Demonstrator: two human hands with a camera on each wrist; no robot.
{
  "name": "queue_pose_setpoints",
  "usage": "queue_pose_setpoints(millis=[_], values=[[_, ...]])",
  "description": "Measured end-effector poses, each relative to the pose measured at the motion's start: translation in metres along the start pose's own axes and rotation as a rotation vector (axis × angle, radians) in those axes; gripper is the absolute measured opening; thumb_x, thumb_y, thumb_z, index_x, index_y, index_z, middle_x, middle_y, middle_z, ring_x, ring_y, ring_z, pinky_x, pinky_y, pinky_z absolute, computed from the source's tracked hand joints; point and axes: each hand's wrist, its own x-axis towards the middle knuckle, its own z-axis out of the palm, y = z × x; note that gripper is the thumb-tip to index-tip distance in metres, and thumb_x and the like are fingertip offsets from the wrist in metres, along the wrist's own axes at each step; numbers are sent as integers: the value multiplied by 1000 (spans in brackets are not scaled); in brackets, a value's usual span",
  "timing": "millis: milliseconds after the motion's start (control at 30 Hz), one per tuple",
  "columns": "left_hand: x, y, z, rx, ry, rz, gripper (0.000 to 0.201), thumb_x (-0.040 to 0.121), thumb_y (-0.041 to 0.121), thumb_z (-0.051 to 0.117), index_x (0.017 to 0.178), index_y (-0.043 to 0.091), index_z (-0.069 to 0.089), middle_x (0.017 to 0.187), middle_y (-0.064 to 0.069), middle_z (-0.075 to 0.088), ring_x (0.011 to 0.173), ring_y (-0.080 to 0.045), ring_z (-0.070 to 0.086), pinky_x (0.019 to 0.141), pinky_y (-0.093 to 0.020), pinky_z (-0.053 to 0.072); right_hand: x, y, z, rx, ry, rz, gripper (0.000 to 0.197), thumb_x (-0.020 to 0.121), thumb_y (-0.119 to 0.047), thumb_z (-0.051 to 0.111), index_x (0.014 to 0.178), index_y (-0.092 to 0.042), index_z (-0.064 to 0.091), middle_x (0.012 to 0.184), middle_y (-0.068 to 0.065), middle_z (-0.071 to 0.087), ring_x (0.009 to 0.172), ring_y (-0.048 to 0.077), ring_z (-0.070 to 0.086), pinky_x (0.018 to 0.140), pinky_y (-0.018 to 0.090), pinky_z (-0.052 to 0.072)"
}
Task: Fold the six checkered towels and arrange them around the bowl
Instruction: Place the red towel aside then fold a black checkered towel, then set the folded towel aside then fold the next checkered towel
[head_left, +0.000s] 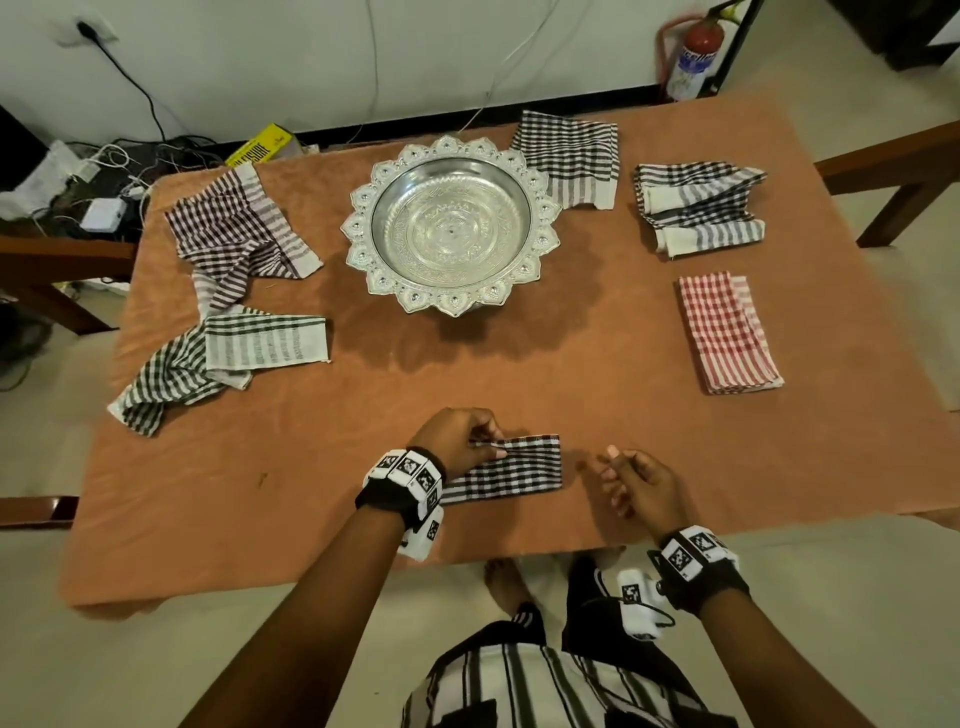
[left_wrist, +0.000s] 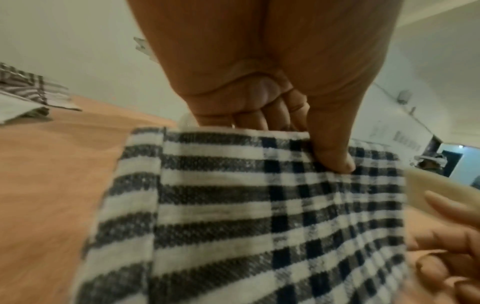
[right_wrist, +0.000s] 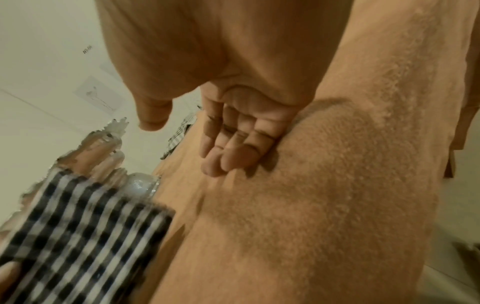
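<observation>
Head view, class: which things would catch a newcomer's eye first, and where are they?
The ornate silver bowl gleams at the middle of the orange table. A red checkered towel lies folded at the right. At the near edge the left hand pinches a black checkered towel.

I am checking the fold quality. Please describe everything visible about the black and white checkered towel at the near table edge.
The black and white checkered towel is woven cloth, folded into a flat narrow rectangle with a striped band at its left end. It lies on the orange tablecloth, in front of the bowl. The left hand pinches its far left edge between thumb and fingers. The right hand is apart from it.
</observation>
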Motion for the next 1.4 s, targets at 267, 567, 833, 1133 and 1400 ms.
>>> queue_pose_setpoints(millis=[267,567,833,1133,1400], values=[[-18,59,-10,-817,224,-64,19,78,1,76,82,11,60,76,-2,71,71,-15,67,70,-29,56,-20,-34,17,271,-186,-64,101,57,-88,62,124,-13,63,116,3,72,106,16,69,82,27,56],[33,114,-1,-946,256,-139,18,81,5,74,90,13,60,86,-2,73,78,-16,70,66,-29,55,10,-89,-9,401,-306,11,79,51,-45,94,117,-12,64,117,10,71,107,29,68,86,44,57],[112,141,31,-743,260,-191,16,85,30,73,90,17,66,90,-3,71,83,-17,64,67,-27,52,61,-121,-90,298,-299,-30,49,87,2,66,132,-11,52,113,9,73,101,24,72,72,33,59],[314,223,33,-75,328,-28,35,86,31,70,115,15,56,101,1,62,97,-24,61,84,-32,48,153,-173,-225,372,-187,-59,109,46,-47,95,137,-8,49,123,11,69,115,29,65,95,41,55],[469,269,52,609,50,-76,112,77,57,72,155,20,1,164,-5,-7,150,-29,-7,119,-54,8,212,-198,-319,406,-110,-76,70,64,-27,78,130,-21,54,116,1,73,111,21,67,80,29,59]])
